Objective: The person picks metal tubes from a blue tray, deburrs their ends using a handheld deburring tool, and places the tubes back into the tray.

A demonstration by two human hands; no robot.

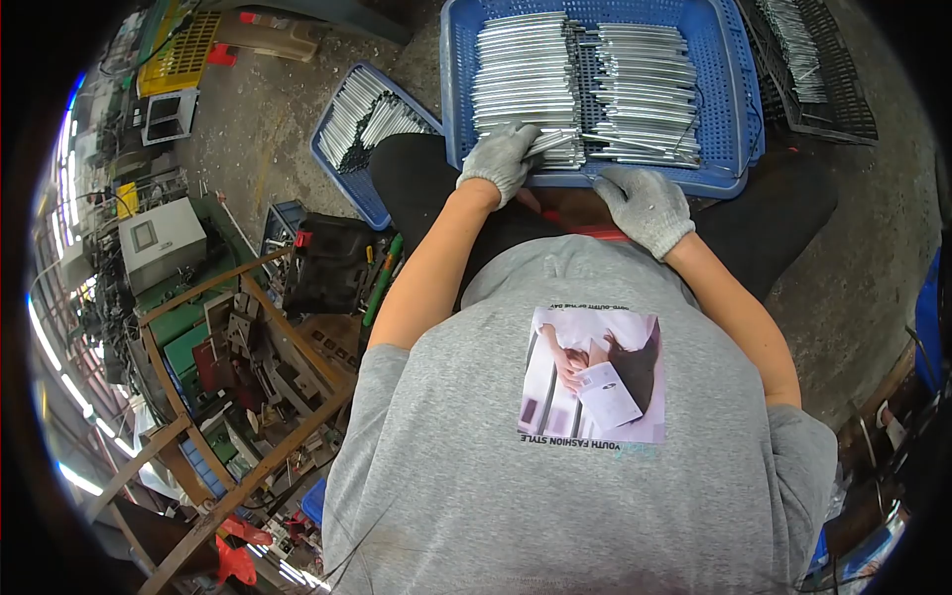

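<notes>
A blue plastic basket [748, 109] in front of me holds two stacks of thin silvery metal rods, a left stack [524, 79] and a right stack [647, 84]. My left hand [499, 162], in a grey knit glove, is closed around a few metal rods [551, 145] at the near end of the left stack. These rods lie slightly tilted against the others. Also gloved, my right hand [647, 210] is at the basket's near rim, below the right stack. Its fingertips are bent out of sight, so their grip is hidden.
A smaller blue tray [347, 183] of rods stands by my left knee. At the right is a dark crate [843, 89] with more rods. A black tool case [327, 263], a green tool [383, 280] and a wooden frame [260, 486] lie at the left.
</notes>
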